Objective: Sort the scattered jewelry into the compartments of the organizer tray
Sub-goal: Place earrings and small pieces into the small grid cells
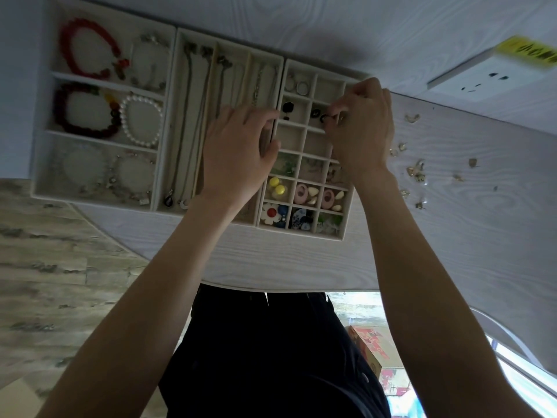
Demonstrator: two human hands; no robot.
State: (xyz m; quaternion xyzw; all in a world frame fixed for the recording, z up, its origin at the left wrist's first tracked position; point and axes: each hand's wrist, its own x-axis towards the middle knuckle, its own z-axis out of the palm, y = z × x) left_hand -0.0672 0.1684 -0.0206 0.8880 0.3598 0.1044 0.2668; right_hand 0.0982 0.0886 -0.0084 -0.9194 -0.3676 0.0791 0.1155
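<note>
Three cream organizer trays stand side by side on the white table. The small-grid tray (pixel 302 230) on the right holds rings, black earrings and colourful pieces in several cells. My right hand (pixel 361 122) hovers over its upper right cells and pinches a small dark earring (pixel 325 117) at the fingertips. My left hand (pixel 238 146) rests with curled fingers on the wall between the necklace tray (pixel 177 116) and the grid tray. Several small gold pieces (pixel 416 171) lie scattered on the table right of the trays.
The left tray (pixel 45 134) holds red, dark and pearl bracelets. A white box (pixel 482 73) with a yellow label sits at the far right. The table's front edge runs just before my body; wooden floor lies to the left.
</note>
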